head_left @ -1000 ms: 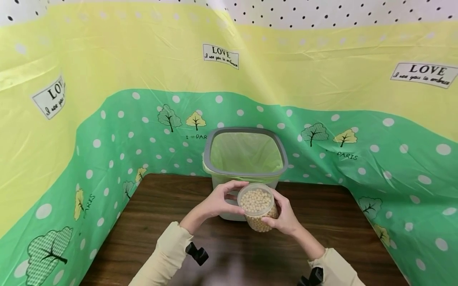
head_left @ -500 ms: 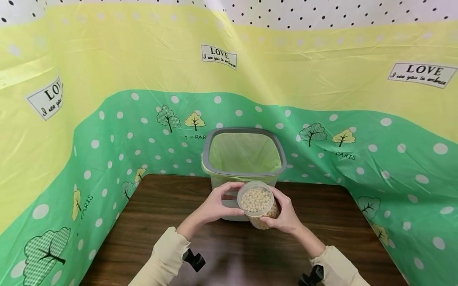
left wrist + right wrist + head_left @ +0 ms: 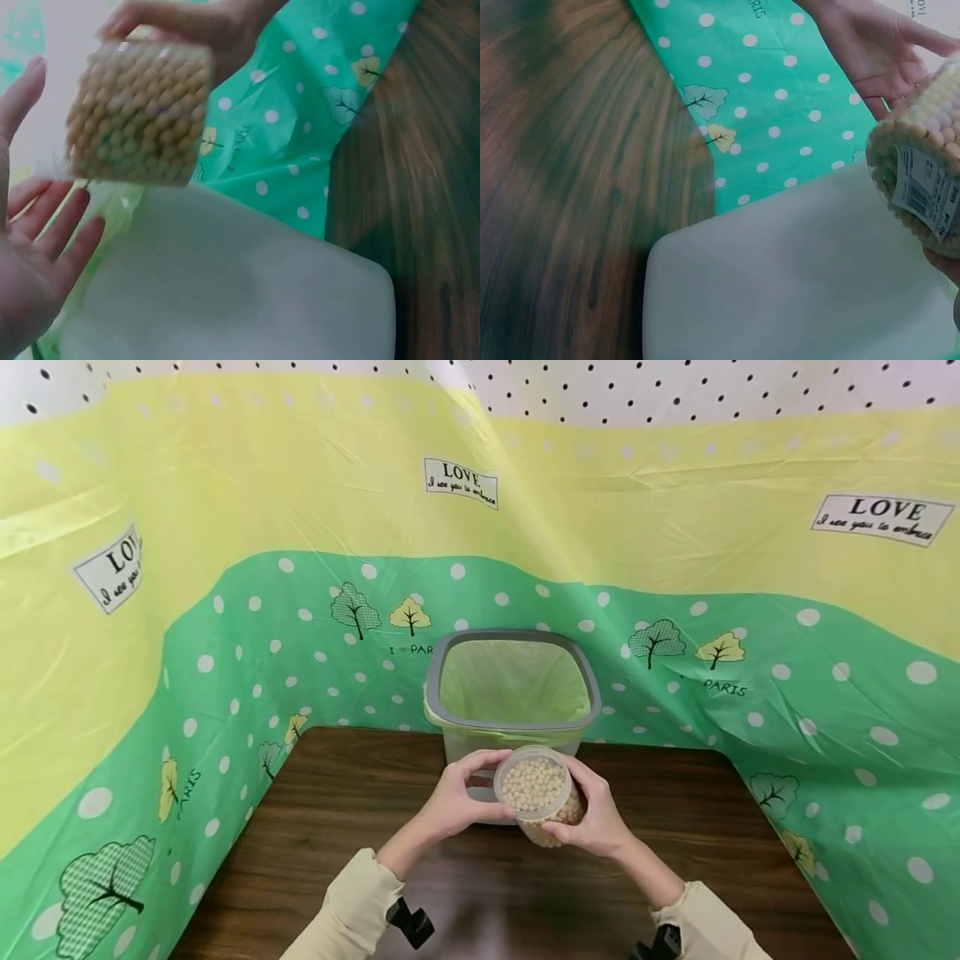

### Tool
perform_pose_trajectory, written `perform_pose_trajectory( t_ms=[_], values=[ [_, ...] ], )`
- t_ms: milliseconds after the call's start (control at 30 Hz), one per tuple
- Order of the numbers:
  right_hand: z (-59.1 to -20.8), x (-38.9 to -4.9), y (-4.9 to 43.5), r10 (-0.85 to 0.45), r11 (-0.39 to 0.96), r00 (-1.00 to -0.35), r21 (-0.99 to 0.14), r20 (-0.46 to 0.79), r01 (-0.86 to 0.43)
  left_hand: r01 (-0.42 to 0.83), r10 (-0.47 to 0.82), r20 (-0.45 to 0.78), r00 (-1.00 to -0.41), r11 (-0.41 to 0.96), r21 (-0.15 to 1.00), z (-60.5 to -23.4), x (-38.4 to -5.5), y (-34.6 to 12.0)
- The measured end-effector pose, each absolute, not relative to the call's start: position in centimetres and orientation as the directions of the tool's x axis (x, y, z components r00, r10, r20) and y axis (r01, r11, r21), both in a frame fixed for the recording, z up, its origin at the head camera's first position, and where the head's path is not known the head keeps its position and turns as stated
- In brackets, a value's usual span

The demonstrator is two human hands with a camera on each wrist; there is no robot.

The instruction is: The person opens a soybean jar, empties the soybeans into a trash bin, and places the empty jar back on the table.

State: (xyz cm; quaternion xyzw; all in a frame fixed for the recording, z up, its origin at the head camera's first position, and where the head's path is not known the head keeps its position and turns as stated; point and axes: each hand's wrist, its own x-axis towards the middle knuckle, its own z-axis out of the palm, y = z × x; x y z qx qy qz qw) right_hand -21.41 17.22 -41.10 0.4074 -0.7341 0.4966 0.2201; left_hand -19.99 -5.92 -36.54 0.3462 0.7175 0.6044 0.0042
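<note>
A clear plastic jar [image 3: 534, 785] full of small round beige balls is tilted, its round rimmed end facing up toward the head camera. Around its side my right hand [image 3: 597, 812] grips it, thumb in front. My left hand [image 3: 459, 797] is at the rimmed end, thumb and fingers spread on either side. In the left wrist view the left fingers [image 3: 71, 232] look loosely extended by that end, the thumb apart from it; firm contact cannot be told. A white barcode label [image 3: 928, 191] shows on the jar's other end in the right wrist view.
Just behind the jar stands a white bin with a grey rim [image 3: 517, 725] and a light green liner bag [image 3: 513, 681]. It rests on a dark wood table [image 3: 352, 827]. A patterned green and yellow curtain [image 3: 360, 693] encloses the back and sides.
Both hands and the jar stay nearly in place before the bin. The left hand shifts slightly, and the whole head view drifts a little.
</note>
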Motion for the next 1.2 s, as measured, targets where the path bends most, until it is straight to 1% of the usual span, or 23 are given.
perform_pose_trajectory(
  t_ms=[100, 233, 367, 433, 500, 667, 733, 800, 867, 967, 1033, 1133, 1200],
  values=[
    [-41.0, -21.3, 17.3, -0.359, 0.199, -0.592, -0.561, 0.721, -0.804, 0.509, 0.492, 0.428, -0.758, 0.036, 0.86, -36.3, -19.7, -5.9],
    [-40.7, -21.2, 17.6, -0.413, 0.117, -0.609, -0.624, 0.677, -0.773, 0.471, 0.58, 0.381, -0.72, 0.004, 0.882, -36.3, -20.8, -6.4],
    [-40.7, -21.2, 17.7, -0.486, 0.054, -0.583, -0.644, 0.651, -0.763, 0.42, 0.68, 0.318, -0.66, -0.017, 0.907, -37.4, -22.6, -6.7],
    [-40.8, -21.2, 17.6, -0.498, 0.04, -0.567, -0.636, 0.656, -0.771, 0.417, 0.7, 0.318, -0.639, -0.031, 0.908, -38.0, -23.1, -6.6],
    [-40.9, -21.2, 17.5, -0.484, 0.048, -0.561, -0.62, 0.671, -0.783, 0.415, 0.681, 0.337, -0.65, -0.053, 0.908, -38.3, -23.0, -6.4],
    [-41.1, -21.1, 17.3, -0.391, 0.151, -0.589, -0.582, 0.708, -0.799, 0.453, 0.53, 0.417, -0.739, -0.066, 0.889, -39.0, -22.0, -5.5],
    [-41.0, -21.1, 17.3, -0.37, 0.176, -0.6, -0.58, 0.709, -0.795, 0.472, 0.493, 0.435, -0.753, -0.056, 0.88, -39.1, -21.6, -5.3],
    [-40.9, -21.1, 17.4, -0.377, 0.156, -0.6, -0.59, 0.706, -0.792, 0.473, 0.493, 0.443, -0.749, -0.069, 0.878, -39.0, -21.4, -5.3],
    [-40.7, -21.1, 17.5, -0.41, 0.098, -0.597, -0.617, 0.689, -0.78, 0.463, 0.522, 0.433, -0.735, -0.081, 0.883, -38.8, -21.4, -5.5],
    [-40.4, -21.1, 17.5, -0.481, 0.002, -0.569, -0.648, 0.667, -0.761, 0.437, 0.613, 0.391, -0.687, -0.081, 0.896, -38.3, -21.8, -5.9],
    [-40.3, -21.0, 17.5, -0.516, -0.032, -0.551, -0.658, 0.656, -0.753, 0.429, 0.666, 0.359, -0.654, -0.064, 0.901, -38.0, -22.1, -6.1],
    [-40.4, -21.0, 17.4, -0.525, -0.033, -0.538, -0.648, 0.659, -0.761, 0.421, 0.7, 0.332, -0.633, -0.049, 0.906, -38.0, -22.5, -6.1],
    [-40.5, -21.0, 17.3, -0.51, -0.017, -0.547, -0.644, 0.664, -0.765, 0.421, 0.686, 0.331, -0.648, -0.04, 0.906, -37.9, -22.4, -6.0]
  ],
)
